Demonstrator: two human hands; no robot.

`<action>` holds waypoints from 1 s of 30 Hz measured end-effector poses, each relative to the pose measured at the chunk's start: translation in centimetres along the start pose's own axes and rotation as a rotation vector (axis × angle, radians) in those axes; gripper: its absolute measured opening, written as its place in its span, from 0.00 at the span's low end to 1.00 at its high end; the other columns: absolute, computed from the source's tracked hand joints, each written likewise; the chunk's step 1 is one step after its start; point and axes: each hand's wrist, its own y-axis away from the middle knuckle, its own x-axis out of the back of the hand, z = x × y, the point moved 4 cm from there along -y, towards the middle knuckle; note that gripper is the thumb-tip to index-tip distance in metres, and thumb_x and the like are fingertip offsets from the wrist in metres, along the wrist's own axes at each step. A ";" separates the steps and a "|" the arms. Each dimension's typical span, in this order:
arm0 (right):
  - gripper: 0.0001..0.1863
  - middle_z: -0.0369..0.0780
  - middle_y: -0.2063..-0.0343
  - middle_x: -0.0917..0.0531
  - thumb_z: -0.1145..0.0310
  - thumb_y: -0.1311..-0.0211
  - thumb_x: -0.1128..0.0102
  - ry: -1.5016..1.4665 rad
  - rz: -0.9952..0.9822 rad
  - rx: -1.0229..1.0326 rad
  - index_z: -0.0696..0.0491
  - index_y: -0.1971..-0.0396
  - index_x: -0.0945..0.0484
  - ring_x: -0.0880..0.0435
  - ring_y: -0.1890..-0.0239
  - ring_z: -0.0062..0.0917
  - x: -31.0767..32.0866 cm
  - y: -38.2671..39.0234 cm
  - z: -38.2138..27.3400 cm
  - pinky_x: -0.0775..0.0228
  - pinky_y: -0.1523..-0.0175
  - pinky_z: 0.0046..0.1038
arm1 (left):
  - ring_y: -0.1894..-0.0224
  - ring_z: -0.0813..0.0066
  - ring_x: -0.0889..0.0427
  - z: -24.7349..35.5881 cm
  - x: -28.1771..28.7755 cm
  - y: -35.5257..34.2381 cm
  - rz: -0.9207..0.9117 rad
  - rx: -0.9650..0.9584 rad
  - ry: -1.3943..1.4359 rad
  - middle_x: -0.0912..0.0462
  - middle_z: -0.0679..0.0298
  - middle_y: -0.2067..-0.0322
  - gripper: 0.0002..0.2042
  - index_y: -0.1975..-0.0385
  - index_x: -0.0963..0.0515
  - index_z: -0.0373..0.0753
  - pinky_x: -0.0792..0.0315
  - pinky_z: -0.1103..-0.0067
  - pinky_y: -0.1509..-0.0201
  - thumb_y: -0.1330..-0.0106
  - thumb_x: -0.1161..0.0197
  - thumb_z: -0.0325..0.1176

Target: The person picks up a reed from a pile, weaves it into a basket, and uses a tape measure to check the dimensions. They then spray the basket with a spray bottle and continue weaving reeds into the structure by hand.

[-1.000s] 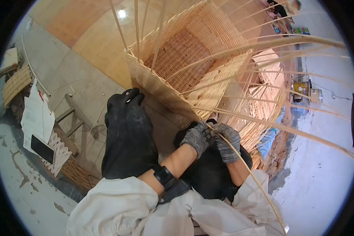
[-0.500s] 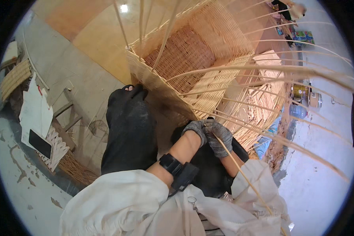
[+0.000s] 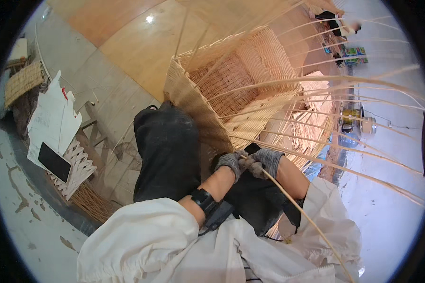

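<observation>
A large rectangular wicker basket point(image 3: 182, 85), open at the top, tilts before my knees with its woven inside showing. Long pale rods point(image 3: 316, 153) stick out from its rim toward the right. Both hands wear grey knit gloves and meet just below the basket's near corner. My left hand point(image 3: 229, 163) is closed at the end of a loose wicker strand point(image 3: 311, 221). My right hand point(image 3: 264, 165) pinches the same strand right beside it. From there the strand runs down across my right sleeve. The fingertips partly hide each other.
At left, a phone point(image 3: 55, 162) lies on white torn sheeting point(image 3: 52, 120) by a small wooden frame point(image 3: 92, 125) and a bundle of thin sticks point(image 3: 89, 200). Woven pieces point(image 3: 311, 127) lie beyond the basket. A blue water jug point(image 3: 348, 140) stands near the right wall.
The view has shifted, so the basket appears slightly lower and to the right. My hands stay together on the strand; the right wrist has turned and its elbow swings outward.
</observation>
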 end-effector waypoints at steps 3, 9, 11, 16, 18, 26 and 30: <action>0.09 0.31 0.93 0.34 0.66 0.44 0.59 0.071 0.095 -0.075 0.52 0.78 0.30 0.41 0.95 0.15 0.2 -0.4 0.5 0.50 0.93 0.20 | 0.78 0.66 0.30 -1.2 -1.2 1.6 -0.109 -0.061 0.114 0.28 0.62 0.77 0.09 0.67 0.31 0.38 0.30 0.75 0.72 0.39 0.51 0.37; 0.09 0.30 0.94 0.35 0.65 0.46 0.57 0.505 0.582 0.077 0.49 0.81 0.29 0.47 0.97 0.14 0.5 0.3 -0.4 0.59 0.94 0.18 | 0.68 0.67 0.27 -3.0 -2.1 4.2 -0.167 0.071 0.328 0.26 0.63 0.70 0.09 0.66 0.29 0.40 0.30 0.71 0.63 0.38 0.54 0.36; 0.09 0.29 0.95 0.37 0.66 0.47 0.56 0.443 0.586 0.072 0.48 0.83 0.31 0.47 0.97 0.13 -0.3 0.1 -0.9 0.59 0.94 0.17 | 0.70 0.67 0.27 -2.4 -2.3 3.6 -0.147 0.131 0.449 0.25 0.63 0.71 0.09 0.67 0.29 0.41 0.30 0.72 0.64 0.38 0.55 0.35; 0.12 0.30 0.96 0.39 0.66 0.46 0.56 0.244 0.446 0.032 0.48 0.88 0.34 0.46 0.98 0.14 -1.7 -0.6 -1.2 0.59 0.94 0.18 | 0.73 0.69 0.25 -1.9 -2.4 2.4 -0.034 0.214 0.500 0.24 0.63 0.73 0.06 0.69 0.29 0.40 0.27 0.74 0.68 0.39 0.54 0.32; 0.12 0.30 0.95 0.37 0.65 0.44 0.58 0.265 0.507 0.050 0.47 0.87 0.34 0.45 0.97 0.15 -1.5 -0.7 -1.1 0.59 0.93 0.18 | 0.73 0.68 0.24 -1.6 -2.5 2.8 -0.063 0.157 0.431 0.23 0.62 0.72 0.07 0.70 0.29 0.40 0.27 0.74 0.69 0.39 0.55 0.33; 0.12 0.29 0.94 0.37 0.64 0.42 0.62 0.290 0.674 0.053 0.44 0.85 0.35 0.42 0.95 0.17 -1.4 -1.0 -0.8 0.53 0.92 0.20 | 0.78 0.69 0.25 -0.6 -2.8 4.5 0.057 0.174 0.194 0.23 0.65 0.78 0.08 0.75 0.28 0.44 0.28 0.75 0.74 0.40 0.53 0.38; 0.13 0.30 0.93 0.35 0.63 0.41 0.62 0.055 0.483 0.066 0.46 0.84 0.35 0.41 0.96 0.18 -1.1 -1.9 -0.6 0.51 0.92 0.21 | 0.80 0.70 0.26 -0.9 -2.7 3.2 0.068 0.233 0.312 0.24 0.67 0.80 0.08 0.76 0.28 0.45 0.29 0.74 0.77 0.41 0.51 0.39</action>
